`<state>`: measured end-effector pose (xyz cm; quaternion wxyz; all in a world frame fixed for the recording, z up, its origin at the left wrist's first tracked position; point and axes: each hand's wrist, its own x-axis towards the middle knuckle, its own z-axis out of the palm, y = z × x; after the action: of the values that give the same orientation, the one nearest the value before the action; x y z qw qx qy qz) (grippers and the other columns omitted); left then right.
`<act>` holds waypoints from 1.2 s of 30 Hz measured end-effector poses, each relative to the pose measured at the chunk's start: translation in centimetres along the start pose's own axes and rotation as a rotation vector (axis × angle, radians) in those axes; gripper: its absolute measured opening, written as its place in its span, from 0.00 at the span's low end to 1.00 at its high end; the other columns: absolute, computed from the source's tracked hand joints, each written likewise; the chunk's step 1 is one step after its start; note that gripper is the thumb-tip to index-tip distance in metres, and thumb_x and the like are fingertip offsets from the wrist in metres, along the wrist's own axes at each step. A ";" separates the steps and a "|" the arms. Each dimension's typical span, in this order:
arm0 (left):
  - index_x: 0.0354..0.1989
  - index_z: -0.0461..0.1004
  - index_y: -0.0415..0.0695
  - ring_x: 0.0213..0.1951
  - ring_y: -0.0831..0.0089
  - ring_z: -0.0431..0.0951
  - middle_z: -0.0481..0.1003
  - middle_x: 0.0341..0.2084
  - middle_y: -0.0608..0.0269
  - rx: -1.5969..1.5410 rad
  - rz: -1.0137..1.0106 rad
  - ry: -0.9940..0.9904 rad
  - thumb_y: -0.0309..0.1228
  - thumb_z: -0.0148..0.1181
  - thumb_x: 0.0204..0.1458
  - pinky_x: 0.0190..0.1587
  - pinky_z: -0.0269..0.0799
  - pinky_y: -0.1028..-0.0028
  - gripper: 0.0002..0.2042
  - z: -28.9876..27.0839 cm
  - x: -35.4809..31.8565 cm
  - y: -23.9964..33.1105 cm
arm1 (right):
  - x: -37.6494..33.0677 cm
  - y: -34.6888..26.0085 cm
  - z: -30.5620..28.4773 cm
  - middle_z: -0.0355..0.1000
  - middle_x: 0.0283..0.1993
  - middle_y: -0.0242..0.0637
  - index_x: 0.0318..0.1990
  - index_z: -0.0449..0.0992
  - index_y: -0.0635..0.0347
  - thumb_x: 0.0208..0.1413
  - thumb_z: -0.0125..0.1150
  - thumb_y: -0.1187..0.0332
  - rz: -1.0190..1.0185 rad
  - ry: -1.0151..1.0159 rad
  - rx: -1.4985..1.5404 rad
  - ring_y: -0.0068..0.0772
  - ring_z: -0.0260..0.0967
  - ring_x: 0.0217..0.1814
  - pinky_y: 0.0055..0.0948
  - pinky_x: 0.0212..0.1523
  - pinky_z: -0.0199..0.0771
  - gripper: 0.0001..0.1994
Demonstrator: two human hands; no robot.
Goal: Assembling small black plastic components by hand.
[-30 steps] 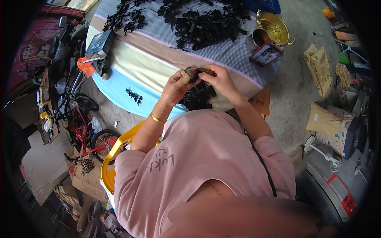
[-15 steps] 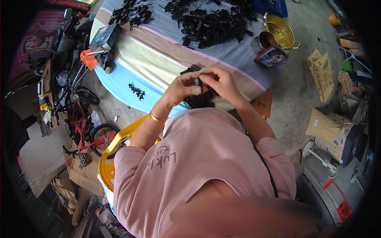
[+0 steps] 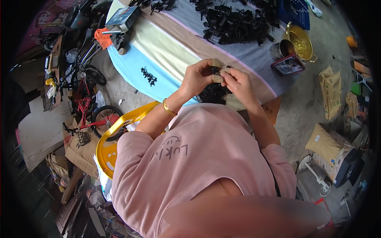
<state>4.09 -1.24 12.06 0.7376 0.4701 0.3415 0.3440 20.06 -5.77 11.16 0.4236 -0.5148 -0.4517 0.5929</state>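
Observation:
In front of my chest, my left hand [image 3: 197, 78] pinches a small black plastic part [image 3: 216, 70] between thumb and forefinger. Tan wrapping covers those two fingertips. My right hand [image 3: 239, 84] meets it from the other side, its thumb and forefinger closed at the same part; whatever lies between these fingertips is too small to make out. Just below both hands is a heap of black plastic parts [image 3: 213, 93] at the table's near edge, partly hidden by them. Several finished-looking black pieces [image 3: 149, 76] lie grouped on the light-blue strip of the cloth.
A big pile of black parts [image 3: 238, 24] covers the far side of the striped tablecloth [image 3: 174, 41]. To the right stand a gold-coloured pot [image 3: 300, 41], a metal cup [image 3: 283, 49], a phone-like screen [image 3: 288, 65] and a blue basket [image 3: 294, 14]. A yellow chair [image 3: 104, 152] is at my left.
The whole view has shifted, so the table sits farther right and higher. My right fingers have come down from above the left fingertips to beside the left thumb.

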 end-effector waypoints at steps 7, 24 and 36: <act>0.38 0.68 0.33 0.37 0.75 0.73 0.71 0.37 0.58 0.219 0.056 0.019 0.16 0.57 0.44 0.42 0.72 0.76 0.12 -0.4 -0.7 0.0 | -0.4 -0.7 1.2 0.65 0.19 0.26 0.31 0.72 0.65 0.55 0.50 0.72 -0.065 0.063 -0.070 0.09 0.54 0.17 0.11 0.17 0.50 0.06; 0.48 0.62 0.42 0.31 0.66 0.77 0.75 0.31 0.54 0.708 0.184 0.077 0.22 0.64 0.35 0.33 0.72 0.74 0.27 1.3 -0.7 -0.4 | 0.1 0.0 0.3 0.70 0.27 0.28 0.33 0.73 0.65 0.44 0.63 0.71 -0.148 0.078 -0.329 0.13 0.63 0.26 0.14 0.26 0.63 0.10; 0.45 0.64 0.35 0.43 0.65 0.72 0.70 0.40 0.55 -0.199 -0.265 -0.291 0.22 0.61 0.41 0.47 0.70 0.70 0.21 -1.8 -0.9 0.9 | -0.2 0.0 -2.1 0.67 0.25 0.23 0.36 0.73 0.63 0.50 0.58 0.70 0.013 -0.003 0.364 0.09 0.54 0.21 0.10 0.19 0.52 0.08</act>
<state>1.92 -0.85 12.45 0.8606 0.3906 0.2549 0.2045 22.15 -5.75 11.05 0.5052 -0.4315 -0.3343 0.6684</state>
